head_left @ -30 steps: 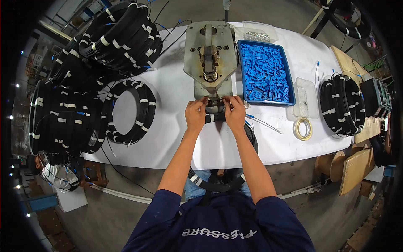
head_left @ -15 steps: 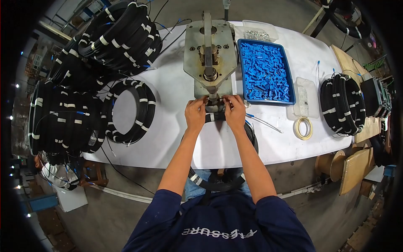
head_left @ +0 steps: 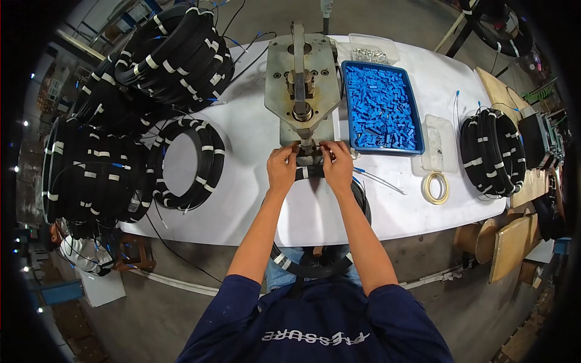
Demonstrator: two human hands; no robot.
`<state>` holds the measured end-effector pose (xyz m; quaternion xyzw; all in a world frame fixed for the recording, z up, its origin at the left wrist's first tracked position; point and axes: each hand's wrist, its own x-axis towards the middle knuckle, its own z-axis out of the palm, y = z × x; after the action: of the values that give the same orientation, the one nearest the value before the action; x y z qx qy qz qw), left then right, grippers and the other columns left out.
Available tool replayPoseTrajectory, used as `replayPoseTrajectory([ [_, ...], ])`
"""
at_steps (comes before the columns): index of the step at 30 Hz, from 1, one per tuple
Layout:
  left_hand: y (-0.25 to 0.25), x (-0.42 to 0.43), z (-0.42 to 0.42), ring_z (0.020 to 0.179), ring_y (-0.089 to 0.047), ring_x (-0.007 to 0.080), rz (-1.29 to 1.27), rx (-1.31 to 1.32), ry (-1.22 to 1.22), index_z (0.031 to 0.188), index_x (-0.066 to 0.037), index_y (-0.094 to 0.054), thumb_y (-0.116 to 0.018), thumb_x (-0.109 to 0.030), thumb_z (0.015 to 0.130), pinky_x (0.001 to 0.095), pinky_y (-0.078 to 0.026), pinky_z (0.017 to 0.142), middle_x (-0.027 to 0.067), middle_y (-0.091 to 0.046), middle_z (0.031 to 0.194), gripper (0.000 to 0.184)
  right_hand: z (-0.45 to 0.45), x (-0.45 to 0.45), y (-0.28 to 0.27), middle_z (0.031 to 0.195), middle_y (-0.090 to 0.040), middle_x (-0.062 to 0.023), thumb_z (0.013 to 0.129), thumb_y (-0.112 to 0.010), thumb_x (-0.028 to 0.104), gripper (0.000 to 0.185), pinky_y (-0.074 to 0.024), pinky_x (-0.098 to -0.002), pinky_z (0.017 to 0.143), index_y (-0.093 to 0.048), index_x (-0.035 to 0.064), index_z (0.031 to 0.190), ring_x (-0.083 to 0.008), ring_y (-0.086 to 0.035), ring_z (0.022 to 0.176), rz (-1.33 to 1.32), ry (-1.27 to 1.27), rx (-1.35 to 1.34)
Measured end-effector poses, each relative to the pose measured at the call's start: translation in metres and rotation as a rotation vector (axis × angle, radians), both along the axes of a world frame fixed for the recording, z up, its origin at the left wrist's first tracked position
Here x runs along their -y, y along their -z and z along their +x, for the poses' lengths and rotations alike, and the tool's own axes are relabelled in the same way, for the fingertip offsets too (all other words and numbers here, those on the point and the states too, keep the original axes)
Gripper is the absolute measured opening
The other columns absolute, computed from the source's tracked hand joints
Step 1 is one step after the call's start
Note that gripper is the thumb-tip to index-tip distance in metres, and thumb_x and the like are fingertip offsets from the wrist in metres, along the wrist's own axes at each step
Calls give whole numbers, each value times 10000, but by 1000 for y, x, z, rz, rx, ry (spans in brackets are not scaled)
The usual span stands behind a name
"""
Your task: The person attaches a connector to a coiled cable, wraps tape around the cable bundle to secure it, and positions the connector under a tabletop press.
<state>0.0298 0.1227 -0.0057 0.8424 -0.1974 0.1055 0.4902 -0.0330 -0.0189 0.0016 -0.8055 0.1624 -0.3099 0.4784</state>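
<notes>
A metal press (head_left: 281, 97) stands at the middle of the white table, its lever pointing away from me. My left hand (head_left: 282, 167) is at the left of the press's lower tool, fingers pinched together. Opposite it, at the right side of the tool, my right hand (head_left: 337, 164) pinches too. Whatever is between the fingertips is too small to make out. A black cable coil (head_left: 311, 269) with white ties hangs from the table edge at my lap, its upper part passing under my hands. Thin cable ends (head_left: 381, 179) stick out to the right of my right hand.
Right of the press are a blue tray (head_left: 422, 145) of blue connectors, a clear box (head_left: 390, 45) of metal parts, another clear box (head_left: 440, 145), a tape roll (head_left: 436, 187) and a black coil (head_left: 493, 151). Stacked coils (head_left: 175, 60) and a single coil (head_left: 209, 160) lie left.
The press's lever and spindle have turned and shifted since the oldest frame, and the visible spring is now hidden. Both hands stay almost in place at the tool. The view has tilted slightly.
</notes>
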Motion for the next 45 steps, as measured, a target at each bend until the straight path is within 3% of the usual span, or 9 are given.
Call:
replayPoseTrajectory([
  [3,-3,0,-1,677,-582,221,-16,-2,10,1078,-32,-723,-641,-80,902,330,-470,627,114,-681,794,200,0,-1,-3,877,-633,-109,867,-657,56,131,-485,-348,646,-708,65,988,-269,-614,704,6,-3,1],
  [5,-4,1,-3,750,-602,261,-81,-91,14,1075,-62,-728,-623,-92,908,352,-488,701,106,-699,867,199,0,0,-2,878,-633,-107,866,-658,57,139,-486,-347,647,-710,68,994,-264,-613,706,1,-1,1],
  [8,-7,-1,-2,747,-606,256,-48,-104,29,1096,-56,-720,-619,-77,907,342,-490,685,114,-692,874,216,-1,-1,1,878,-630,-105,866,-657,59,146,-485,-349,651,-712,71,1001,-261,-611,707,-1,-3,-3],
  [10,-6,0,-3,741,-608,254,-61,-87,34,1100,-51,-716,-613,-66,907,344,-491,678,119,-687,868,220,-1,-1,0,880,-632,-98,884,-643,36,151,-489,-292,629,-711,42,1019,-209,-593,680,-41,-5,20],
  [13,-8,1,-3,729,-611,252,-83,-85,45,1105,-42,-711,-604,-50,905,347,-494,672,127,-680,861,226,-1,-1,1,880,-627,-107,866,-652,56,143,-487,-352,660,-712,70,996,-267,-612,711,-3,-3,9],
  [19,-2,0,0,709,-614,253,-97,-70,65,1097,-34,-708,-602,-45,899,346,-497,669,133,-679,859,225,0,0,3,889,-631,-109,869,-644,51,119,-491,-360,670,-701,64,973,-283,-626,740,7,-10,11],
  [36,-3,1,-1,676,-597,240,-70,-89,25,1068,-41,-716,-630,-75,902,335,-488,640,125,-684,836,191,0,0,2,890,-638,-108,870,-642,50,111,-494,-358,670,-697,59,965,-281,-635,749,-5,-4,-5],
  [38,0,-1,0,704,-621,164,-64,-51,51,1093,-2,-701,-594,-3,885,270,-477,630,104,-700,876,235,0,0,3,888,-637,-106,869,-645,52,110,-494,-357,667,-697,60,965,-279,-633,745,-8,1,1],
  [45,0,-1,0,711,-625,165,-43,-77,59,1104,2,-695,-591,-3,887,274,-477,627,102,-702,875,241,1,-1,3,878,-632,-103,868,-652,58,106,-485,-360,655,-699,65,962,-277,-624,727,-1,5,-10],
])
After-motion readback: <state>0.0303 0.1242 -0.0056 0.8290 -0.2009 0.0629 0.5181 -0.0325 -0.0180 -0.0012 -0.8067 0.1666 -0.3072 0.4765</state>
